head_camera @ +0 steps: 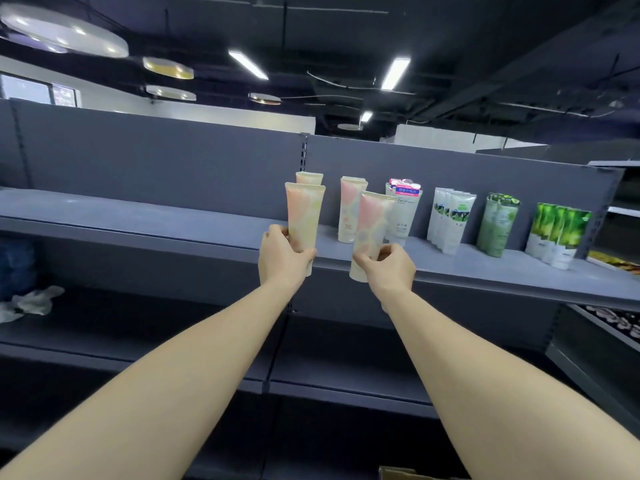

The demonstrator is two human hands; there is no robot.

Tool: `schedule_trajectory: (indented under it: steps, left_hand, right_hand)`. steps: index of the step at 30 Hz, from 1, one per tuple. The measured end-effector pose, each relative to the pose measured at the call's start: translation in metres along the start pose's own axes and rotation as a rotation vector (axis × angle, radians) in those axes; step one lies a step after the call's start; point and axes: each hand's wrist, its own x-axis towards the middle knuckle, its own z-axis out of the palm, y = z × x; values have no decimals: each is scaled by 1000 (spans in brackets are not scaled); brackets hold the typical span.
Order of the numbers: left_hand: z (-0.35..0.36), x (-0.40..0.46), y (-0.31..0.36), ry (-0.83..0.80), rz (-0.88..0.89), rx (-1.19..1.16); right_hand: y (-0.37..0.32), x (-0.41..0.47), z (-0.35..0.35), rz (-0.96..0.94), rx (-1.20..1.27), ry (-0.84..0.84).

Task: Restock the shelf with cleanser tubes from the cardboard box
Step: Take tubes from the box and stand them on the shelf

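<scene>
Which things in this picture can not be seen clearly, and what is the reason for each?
- Brown cardboard box, head view: cut off by the bottom edge, contents unseen.
- Caps of the two pink-and-cream cleanser tubes: left hand and right hand cover the lower ends.
- Rear pink-and-cream tube: mostly hidden behind the left hand's tube.
- Print on the green tubes: too small and blurred.

Overhead, long strip lights [248,64] and round disc lamps [64,31] hang from a dark ceiling. At far left on a lower level, a crumpled pale cloth [30,303] lies beside something blue [17,266] (too blurred to identify). A window [38,90] shows in the white wall behind.
</scene>
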Motion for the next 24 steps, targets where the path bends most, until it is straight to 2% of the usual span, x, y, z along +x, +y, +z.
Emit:
schedule_trajectory:
  steps: [12,24]
  left_hand:
    - [35,96,-14,24,19,10]
    - [62,146,-33,28,20,31]
  right_hand:
    - [10,101,55,-15,-9,11]
    - [18,145,89,-31,-60,-28]
